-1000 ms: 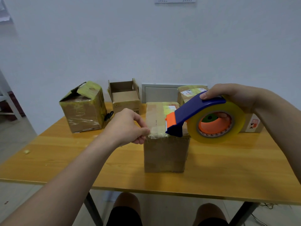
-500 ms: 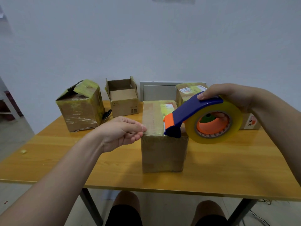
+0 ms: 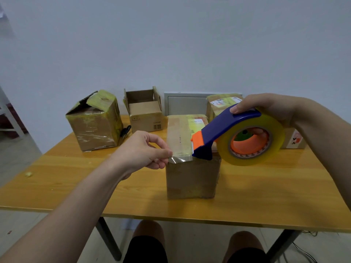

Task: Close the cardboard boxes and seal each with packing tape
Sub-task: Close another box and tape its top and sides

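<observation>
A closed cardboard box (image 3: pixel 191 179) stands in the middle of the wooden table (image 3: pixel 266 202), with clear tape along its top. My left hand (image 3: pixel 144 150) pinches the loose tape end (image 3: pixel 178 160) at the box's near top edge. My right hand (image 3: pixel 269 109) grips a blue and orange tape dispenser (image 3: pixel 226 133) carrying a yellowish tape roll (image 3: pixel 273 149); its blade end sits at the box's front right top edge. At the back stand a taped box with a torn top (image 3: pixel 95 120), an open box (image 3: pixel 144 112) and a labelled box (image 3: pixel 218 103).
Black scissors (image 3: pixel 125 130) lie between the torn box and the open box. Another box (image 3: pixel 294 139) sits at the right behind my right wrist. A grey panel (image 3: pixel 186 103) is on the wall behind. My knees show under the table's front edge.
My left hand went from pinching, to resting with straighter fingers at the box's left edge, to pinching the tape end again. The dispenser has barely moved.
</observation>
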